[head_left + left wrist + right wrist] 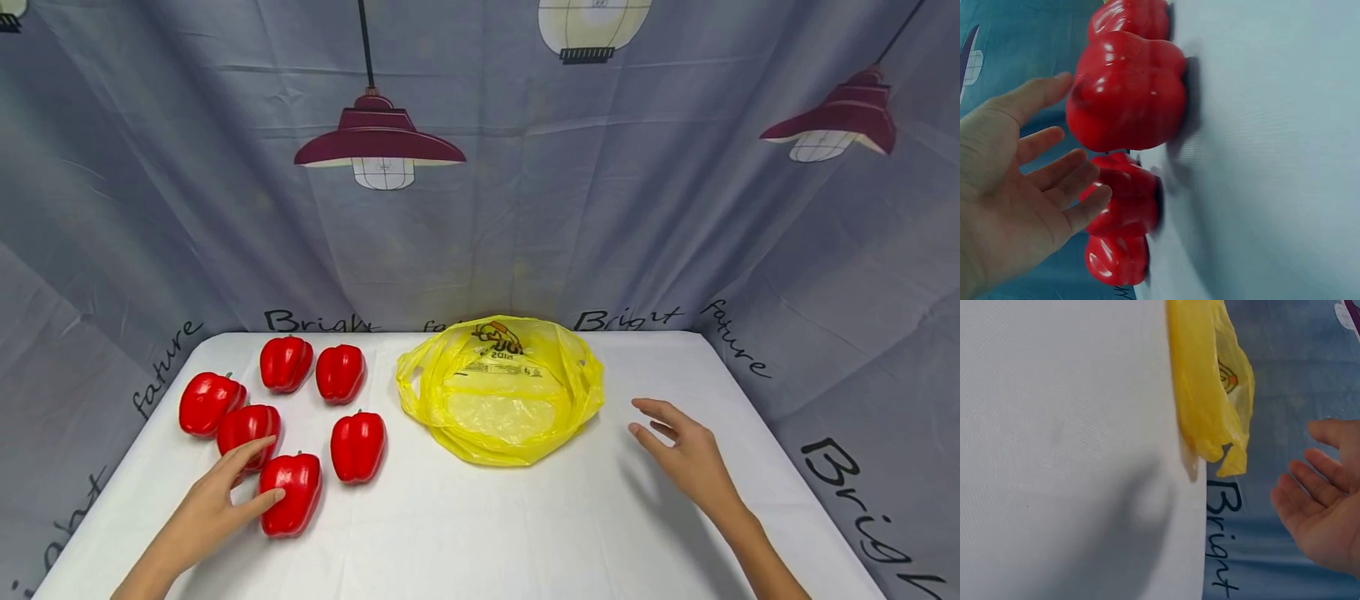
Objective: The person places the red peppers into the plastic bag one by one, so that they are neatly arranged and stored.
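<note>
Head view: toward the desk's left edge lies the nearest pepper; glossy, likely stiff, light and slippery, best gripped across its sides. The left hand slants beside it, thumb overlapping, fingers loose, grasping nothing. The right hand hovers toward the right edge, fingers relaxed and unloaded. Near the far edge sits a yellow bag, probably flimsy.

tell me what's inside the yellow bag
The yellow bag gapes open, showing only its own printed back wall and pale inner plastic; the space behind its front rim cannot be seen.
</note>
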A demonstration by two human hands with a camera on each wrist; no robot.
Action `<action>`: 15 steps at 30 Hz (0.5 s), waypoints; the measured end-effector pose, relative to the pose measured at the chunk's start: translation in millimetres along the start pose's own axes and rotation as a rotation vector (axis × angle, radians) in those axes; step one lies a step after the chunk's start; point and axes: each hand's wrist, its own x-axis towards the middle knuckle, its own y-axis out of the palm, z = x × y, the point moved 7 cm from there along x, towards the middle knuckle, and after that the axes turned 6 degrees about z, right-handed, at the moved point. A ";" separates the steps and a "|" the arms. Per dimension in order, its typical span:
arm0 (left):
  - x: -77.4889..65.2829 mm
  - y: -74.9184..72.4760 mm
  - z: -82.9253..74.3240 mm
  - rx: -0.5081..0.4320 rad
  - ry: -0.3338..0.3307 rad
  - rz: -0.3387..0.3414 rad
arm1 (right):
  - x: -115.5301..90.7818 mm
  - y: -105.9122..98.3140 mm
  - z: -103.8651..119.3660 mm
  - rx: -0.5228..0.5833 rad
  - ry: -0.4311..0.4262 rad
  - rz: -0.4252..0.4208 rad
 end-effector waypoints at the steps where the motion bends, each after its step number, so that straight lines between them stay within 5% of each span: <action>1: -0.6 1.0 0.7 0.004 0.004 -0.007 | 0.7 1.1 -0.9 0.020 0.004 0.002; 10: -3.5 6.9 6.7 -0.003 -0.015 -0.005 | 8.5 13.6 -15.4 0.222 0.052 0.034; 15: -3.8 10.5 8.7 -0.039 -0.036 0.014 | 12.8 19.5 -19.7 0.241 0.046 0.014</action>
